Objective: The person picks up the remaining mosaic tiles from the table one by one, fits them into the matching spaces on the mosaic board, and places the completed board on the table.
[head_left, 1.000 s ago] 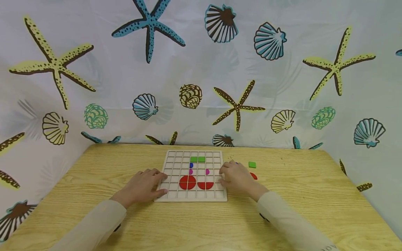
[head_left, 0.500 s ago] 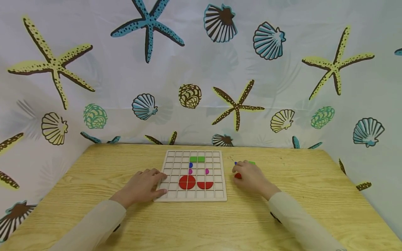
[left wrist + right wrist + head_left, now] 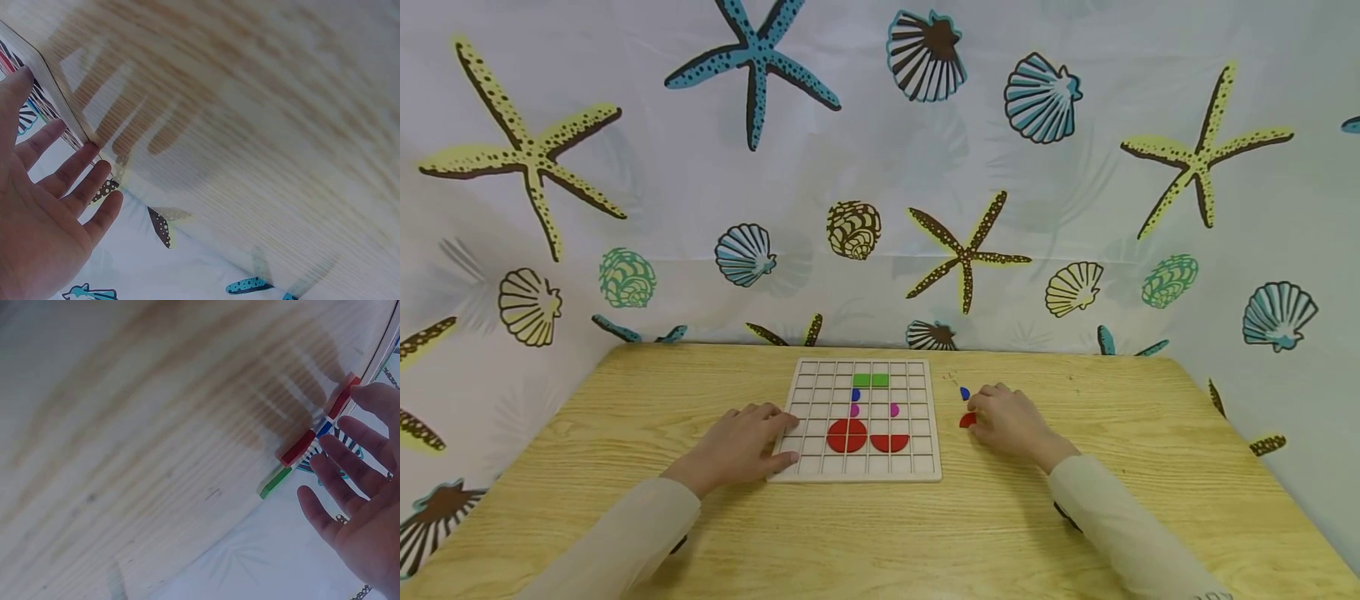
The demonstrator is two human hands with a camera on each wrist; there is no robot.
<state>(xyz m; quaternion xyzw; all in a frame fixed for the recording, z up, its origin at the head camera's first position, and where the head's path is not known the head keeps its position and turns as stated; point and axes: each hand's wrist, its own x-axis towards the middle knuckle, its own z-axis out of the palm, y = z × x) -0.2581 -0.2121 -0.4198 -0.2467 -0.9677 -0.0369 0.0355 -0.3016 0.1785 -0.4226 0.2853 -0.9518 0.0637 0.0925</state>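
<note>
A white grid board lies on the table. On it are two green squares, a blue half-disc, two small magenta half-discs, a red disc shape and a red half-disc. My left hand rests at the board's left edge, fingertips and thumb on its rim. Right of the board, my right hand hovers over loose pieces, its fingers spread in the right wrist view. Its thumb is by a red piece; a second red piece lies near the fingertips.
A loose blue piece lies beyond the right fingertips. A green piece shows in the right wrist view, hidden by the hand in the head view. Behind the wooden table hangs a cloth printed with starfish and shells.
My right hand has moved right, from the board's right edge to above the loose pieces, uncovering a red piece and the blue one. My left hand and the board's pieces look unchanged.
</note>
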